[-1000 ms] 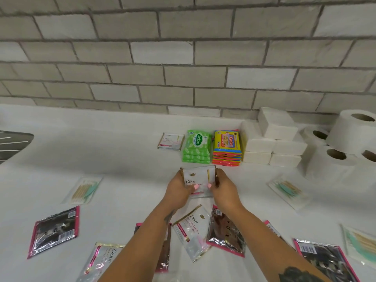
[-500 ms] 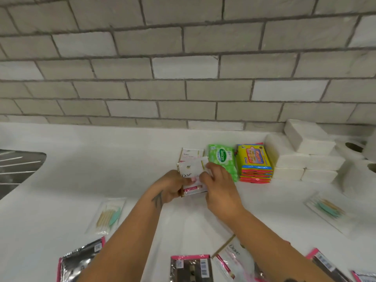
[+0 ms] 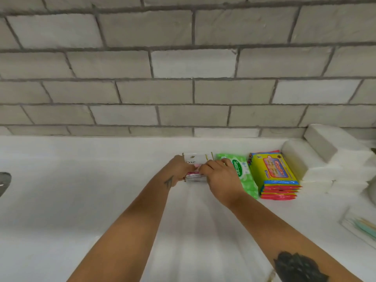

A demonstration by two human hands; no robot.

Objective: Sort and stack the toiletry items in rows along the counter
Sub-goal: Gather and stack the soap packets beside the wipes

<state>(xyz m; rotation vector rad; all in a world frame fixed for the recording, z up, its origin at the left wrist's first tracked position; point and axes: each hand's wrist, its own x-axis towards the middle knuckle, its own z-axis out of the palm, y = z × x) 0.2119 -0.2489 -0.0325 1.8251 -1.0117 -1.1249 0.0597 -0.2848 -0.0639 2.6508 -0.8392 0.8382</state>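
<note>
Both hands are sitting at the far side of the white desk [image 3: 61, 190], pinching the same small stack of Dove sachets [image 3: 196, 159]. The left hand [image 3: 180, 169] is curling around the stack's left edge and the right hand [image 3: 219, 176] is pressing down on its right side, fingers closed on the thin glossy packets. The sachets are flat, white on top with a pink strip showing along the near edge, and they're lying against the desk close to the grey brick wall [image 3: 183, 78].

Just to the right, nearly touching, is lying a soft green Sanicare wipes pack [image 3: 244, 176], partly covered by the right hand. Next over is a stack of crinkly yellow and red packs [image 3: 276, 176], then blocky white tissue packs [image 3: 317, 159] piled at the far right. A clear packet with thin sticks [image 3: 362, 226] is poking in at the right edge, too blurry to read. Something dark and curved [image 3: 4, 182] is showing at the left edge.
</note>
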